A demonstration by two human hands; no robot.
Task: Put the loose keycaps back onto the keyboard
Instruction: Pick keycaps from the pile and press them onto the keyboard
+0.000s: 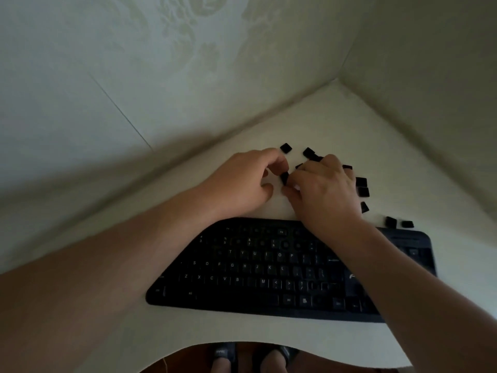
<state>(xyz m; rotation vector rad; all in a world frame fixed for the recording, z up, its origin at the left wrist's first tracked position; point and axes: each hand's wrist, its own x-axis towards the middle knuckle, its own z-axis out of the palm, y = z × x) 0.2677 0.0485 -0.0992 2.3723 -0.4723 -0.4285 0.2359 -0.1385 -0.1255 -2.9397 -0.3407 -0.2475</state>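
Right hand grip pinches keycap; left hand curled beside, beyond keyboard.

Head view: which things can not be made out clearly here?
- Keycap between the two hands: its legend is too dark and small.
- Loose keycaps behind the right hand: the hand covers some, so no count.
- Keyboard: right end hidden by the right forearm; empty sockets lost in the dark.
- Left hand: fingertips curl out of sight.
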